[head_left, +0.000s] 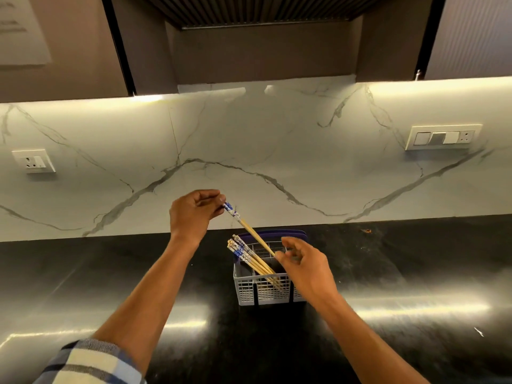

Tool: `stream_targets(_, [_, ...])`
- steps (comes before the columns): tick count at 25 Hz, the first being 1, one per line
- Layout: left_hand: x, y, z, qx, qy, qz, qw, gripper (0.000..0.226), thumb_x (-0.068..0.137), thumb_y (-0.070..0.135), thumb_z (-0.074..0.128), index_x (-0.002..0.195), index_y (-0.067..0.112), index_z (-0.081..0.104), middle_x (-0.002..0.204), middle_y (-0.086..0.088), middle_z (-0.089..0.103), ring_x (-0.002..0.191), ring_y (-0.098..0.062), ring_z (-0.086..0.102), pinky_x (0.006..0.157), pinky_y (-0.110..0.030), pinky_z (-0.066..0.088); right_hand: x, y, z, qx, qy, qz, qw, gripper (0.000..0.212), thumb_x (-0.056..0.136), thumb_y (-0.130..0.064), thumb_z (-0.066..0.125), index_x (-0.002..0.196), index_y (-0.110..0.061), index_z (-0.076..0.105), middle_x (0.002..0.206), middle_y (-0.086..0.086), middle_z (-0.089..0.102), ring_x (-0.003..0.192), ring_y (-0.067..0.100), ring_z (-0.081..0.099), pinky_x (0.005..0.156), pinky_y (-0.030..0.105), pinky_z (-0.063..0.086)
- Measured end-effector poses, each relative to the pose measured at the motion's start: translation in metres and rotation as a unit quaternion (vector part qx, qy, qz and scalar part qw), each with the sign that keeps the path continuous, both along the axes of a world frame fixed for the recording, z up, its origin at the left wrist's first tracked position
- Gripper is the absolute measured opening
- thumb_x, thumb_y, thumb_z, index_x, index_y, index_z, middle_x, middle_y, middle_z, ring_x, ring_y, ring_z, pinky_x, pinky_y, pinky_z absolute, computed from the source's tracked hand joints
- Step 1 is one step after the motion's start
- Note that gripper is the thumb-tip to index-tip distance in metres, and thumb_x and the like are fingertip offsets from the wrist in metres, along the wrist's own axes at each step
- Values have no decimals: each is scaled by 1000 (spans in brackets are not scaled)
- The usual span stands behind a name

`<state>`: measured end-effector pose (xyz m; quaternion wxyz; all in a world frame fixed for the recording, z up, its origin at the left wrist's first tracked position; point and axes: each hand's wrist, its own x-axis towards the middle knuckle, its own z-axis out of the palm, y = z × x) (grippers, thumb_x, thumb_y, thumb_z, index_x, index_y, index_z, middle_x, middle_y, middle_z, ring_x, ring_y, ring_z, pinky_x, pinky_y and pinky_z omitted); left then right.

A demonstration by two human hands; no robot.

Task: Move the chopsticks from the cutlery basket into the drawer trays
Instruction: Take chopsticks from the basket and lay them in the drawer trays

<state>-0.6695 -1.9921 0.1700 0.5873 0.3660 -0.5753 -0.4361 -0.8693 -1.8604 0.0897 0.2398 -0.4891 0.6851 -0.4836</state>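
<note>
A grey plastic cutlery basket (249,293) stands on the black counter, with several wooden chopsticks (250,257) with blue-and-white tops leaning out to the upper left. My left hand (192,213) pinches the patterned top of a raised chopstick (250,231) above the basket. My right hand (303,263) hovers over the basket's right side and pinches the lower tip of that same raised chopstick between thumb and fingers. No drawer or tray is in view.
The glossy black counter (401,273) runs left and right of the basket. A marble backsplash (277,151) rises behind, with a socket (34,161) at left and a switch panel (443,137) at right. Dark cabinets and a hood hang overhead.
</note>
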Motion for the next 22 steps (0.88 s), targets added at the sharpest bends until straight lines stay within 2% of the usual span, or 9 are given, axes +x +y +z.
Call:
stream_targets(1, [0,4,10,-11,-6,-20,1000,14,81,7,78,88,18,75,82,-3,79,80,-20,77,69,-25,62,-2,-3,8,-5,9,10,1000,43,90,-36,69,131,-35,58,109,-15,66,90,-2,66,70,12,53])
stream_targets(3, [-3,13,29,-28,-23,-65,997,14,82,6,76,89,18,75,84,-4,79,83,-23,77,70,-27,62,-5,-8,23,-11,45,35,998,46,92,-34,68,136,-32,56,122,-9,65,105,5,64,90,28,56])
stream_targets(5, [-6,20,48,-52,-39,-106,992,14,82,5,75,90,17,76,86,-7,79,85,-26,77,72,-29,63,-8,-10,36,-21,59,74,995,41,93,-32,67,133,-29,59,119,-9,68,108,7,64,98,36,54])
stream_targets(7, [-7,27,68,-82,-41,-126,988,16,83,4,74,92,18,76,87,-7,79,85,-26,76,74,-31,63,-10,-8,44,-39,43,117,991,31,92,-28,68,122,-28,68,104,-12,74,96,5,69,95,35,56])
stream_targets(9, [-5,30,86,-101,-34,-132,985,17,84,3,73,93,17,76,87,-6,79,86,-26,76,75,-32,63,-12,-4,48,-51,9,148,988,18,92,-25,68,109,-26,75,92,-8,77,88,10,73,91,36,58])
stream_targets(13, [-7,37,105,-102,-44,-141,984,17,86,1,70,96,14,74,85,-4,79,83,-24,77,71,-27,62,-11,5,47,-42,-109,198,973,11,90,-19,70,97,-19,78,92,6,78,87,22,76,89,42,60])
stream_targets(16, [-9,41,104,-66,-26,-136,988,16,86,2,70,94,14,76,84,-4,79,82,-22,77,73,-28,62,-13,16,42,-15,-186,237,953,18,85,-23,73,100,-14,78,96,14,77,90,29,75,86,41,60])
stream_targets(22, [-30,57,45,83,45,-183,979,15,83,5,73,97,12,75,93,-11,79,87,-27,77,70,-31,63,-23,59,3,51,-232,257,937,26,81,-28,78,99,-9,77,97,20,76,90,31,75,78,33,60])
